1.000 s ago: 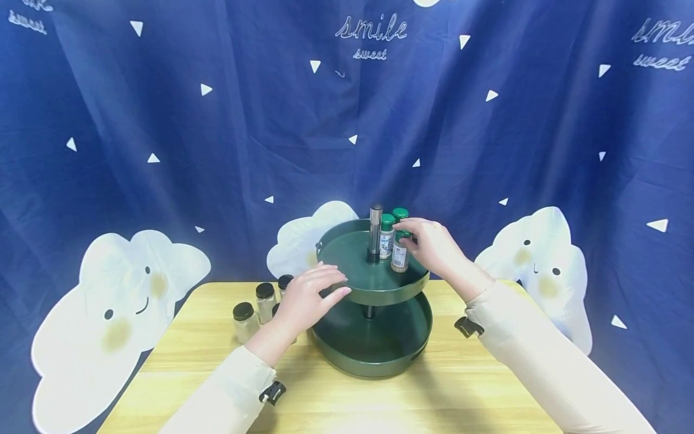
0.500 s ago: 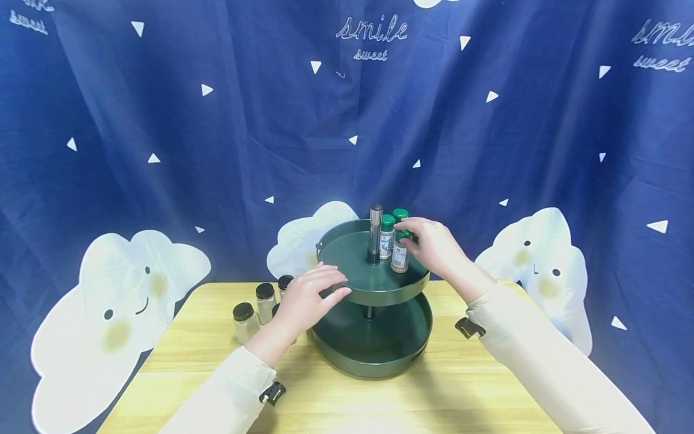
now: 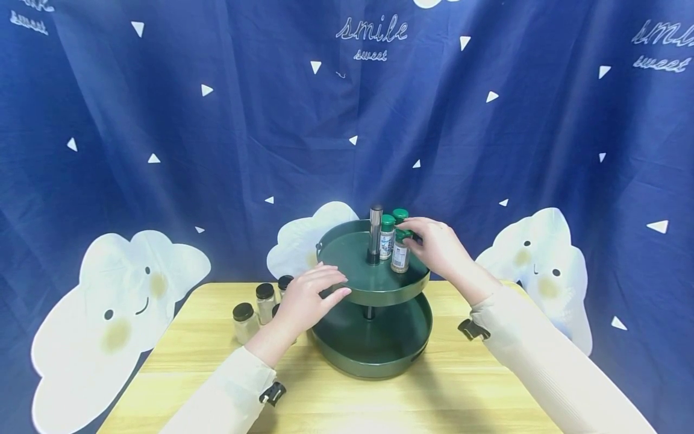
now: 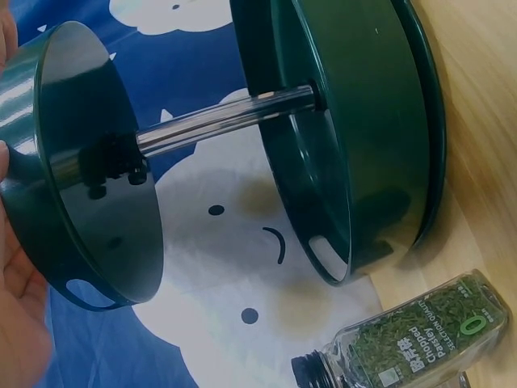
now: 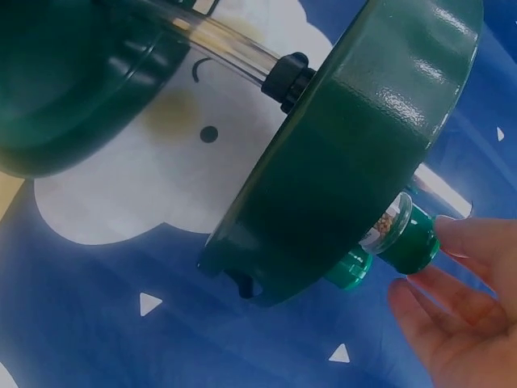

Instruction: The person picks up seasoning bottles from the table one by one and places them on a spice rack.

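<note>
A dark green two-tier round rack (image 3: 374, 361) stands on the table. On its upper tray (image 3: 347, 265), right of the central metal post (image 3: 375, 235), several green-capped spice jars stand upright. My right hand (image 3: 436, 244) reaches in from the right, thumb and fingers around the green cap of the front spice jar (image 3: 399, 259); that green cap (image 5: 410, 241) shows between thumb and fingers in the right wrist view. Beside it stand another spice jar (image 3: 386, 241) and one partly hidden behind. My left hand (image 3: 309, 295) rests against the upper tray's left front rim, fingers extended.
Several black-capped glass jars (image 3: 265, 301) stand left of the rack, partly behind my left hand. One, a chopped parsley jar (image 4: 416, 331), shows its label in the left wrist view. A blue cloud-printed curtain (image 3: 347, 120) hangs behind the table (image 3: 217, 380).
My right hand has shifted very slightly to the right, showing more of the front jar's green cap. The left hand and the rack have stayed in place.
</note>
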A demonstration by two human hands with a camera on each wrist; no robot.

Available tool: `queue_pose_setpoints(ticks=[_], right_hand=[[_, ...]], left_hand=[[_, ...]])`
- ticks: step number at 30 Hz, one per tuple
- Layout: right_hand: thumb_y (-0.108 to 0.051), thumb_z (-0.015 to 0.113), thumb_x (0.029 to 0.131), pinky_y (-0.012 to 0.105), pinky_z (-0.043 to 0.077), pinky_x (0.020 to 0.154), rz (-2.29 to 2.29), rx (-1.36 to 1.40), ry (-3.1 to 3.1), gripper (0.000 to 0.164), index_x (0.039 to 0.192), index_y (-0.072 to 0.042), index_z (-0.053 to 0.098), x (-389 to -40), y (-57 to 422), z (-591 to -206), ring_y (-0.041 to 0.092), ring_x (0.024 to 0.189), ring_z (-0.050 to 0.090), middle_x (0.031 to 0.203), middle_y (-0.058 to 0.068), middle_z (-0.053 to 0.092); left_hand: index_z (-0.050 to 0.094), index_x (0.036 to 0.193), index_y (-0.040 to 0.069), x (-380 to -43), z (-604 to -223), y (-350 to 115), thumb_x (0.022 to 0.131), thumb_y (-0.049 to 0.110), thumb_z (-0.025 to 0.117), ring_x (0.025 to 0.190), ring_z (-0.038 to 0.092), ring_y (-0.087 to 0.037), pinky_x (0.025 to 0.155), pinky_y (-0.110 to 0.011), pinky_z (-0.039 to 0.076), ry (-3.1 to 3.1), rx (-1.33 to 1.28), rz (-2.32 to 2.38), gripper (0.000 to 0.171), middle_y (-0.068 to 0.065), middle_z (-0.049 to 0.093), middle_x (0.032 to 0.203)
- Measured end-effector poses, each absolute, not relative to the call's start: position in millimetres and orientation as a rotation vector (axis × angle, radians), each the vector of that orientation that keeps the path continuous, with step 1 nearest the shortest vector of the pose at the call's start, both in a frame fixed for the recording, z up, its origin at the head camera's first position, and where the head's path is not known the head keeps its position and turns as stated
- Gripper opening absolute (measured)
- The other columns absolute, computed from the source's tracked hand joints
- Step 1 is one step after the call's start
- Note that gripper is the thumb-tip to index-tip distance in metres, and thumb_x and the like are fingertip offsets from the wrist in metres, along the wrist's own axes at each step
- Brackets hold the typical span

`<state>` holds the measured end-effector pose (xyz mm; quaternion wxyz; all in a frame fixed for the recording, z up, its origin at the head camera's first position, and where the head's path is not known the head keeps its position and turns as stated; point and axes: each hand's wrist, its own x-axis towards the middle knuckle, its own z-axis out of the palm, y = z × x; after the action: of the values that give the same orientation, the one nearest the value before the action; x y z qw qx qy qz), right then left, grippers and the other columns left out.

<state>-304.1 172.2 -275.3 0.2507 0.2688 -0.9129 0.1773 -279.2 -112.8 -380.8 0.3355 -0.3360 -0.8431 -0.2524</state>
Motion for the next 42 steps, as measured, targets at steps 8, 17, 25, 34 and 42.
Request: queue_pose_setpoints(ticks=[8, 17, 25, 34, 42], right_hand=[[-0.004, 0.073, 0.089, 0.050, 0.051, 0.101, 0.475, 0.754, -2.448, 0.028, 0.117, -0.002, 0.072, -300.8, 177.2, -276.2, 0.034, 0.116, 0.064, 0.123, 0.016, 0.068], [-0.005, 0.075, 0.089, 0.050, 0.053, 0.098, 0.475, 0.764, -2.422, 0.027, 0.115, -0.002, 0.073, -295.5, 180.8, -277.4, 0.033, 0.111, 0.066, 0.118, 0.016, 0.070], [-0.004, 0.076, 0.087, 0.050, 0.054, 0.096, 0.480, 0.776, -2.386, 0.025, 0.112, -0.002, 0.074, -291.5, 185.0, -278.6, 0.033, 0.109, 0.067, 0.114, 0.015, 0.072], [-0.002, 0.076, 0.086, 0.050, 0.056, 0.093, 0.480, 0.789, -2.360, 0.024, 0.111, -0.002, 0.074, -285.8, 190.1, -280.5, 0.033, 0.106, 0.068, 0.112, 0.015, 0.072], [-0.003, 0.076, 0.087, 0.053, 0.054, 0.094, 0.479, 0.770, -2.386, 0.025, 0.112, -0.002, 0.073, -279.6, 194.4, -282.2, 0.035, 0.108, 0.067, 0.114, 0.017, 0.071]], left_hand=[[0.078, 0.108, 0.016, -279.3, -381.0, -112.7, 0.088, 0.035, 0.078, 0.116, 0.065, -0.016, 0.112, -0.037, 0.043, -2.190, -0.883, -0.660, 0.027, 0.003, 0.075, 0.110], [0.078, 0.108, 0.016, -279.5, -381.4, -112.4, 0.088, 0.034, 0.078, 0.116, 0.065, -0.016, 0.112, -0.035, 0.043, -2.194, -0.879, -0.662, 0.027, 0.003, 0.075, 0.110], [0.078, 0.108, 0.016, -279.4, -381.2, -112.6, 0.088, 0.035, 0.078, 0.117, 0.065, -0.016, 0.112, -0.036, 0.043, -2.196, -0.873, -0.660, 0.027, 0.004, 0.075, 0.110], [0.078, 0.107, 0.015, -279.4, -379.7, -112.5, 0.088, 0.033, 0.078, 0.115, 0.066, -0.016, 0.112, -0.037, 0.044, -2.185, -0.881, -0.660, 0.026, 0.003, 0.075, 0.109], [0.078, 0.107, 0.015, -278.6, -379.6, -112.3, 0.089, 0.033, 0.077, 0.116, 0.066, -0.016, 0.113, -0.035, 0.042, -2.201, -0.877, -0.663, 0.026, 0.002, 0.075, 0.110]])
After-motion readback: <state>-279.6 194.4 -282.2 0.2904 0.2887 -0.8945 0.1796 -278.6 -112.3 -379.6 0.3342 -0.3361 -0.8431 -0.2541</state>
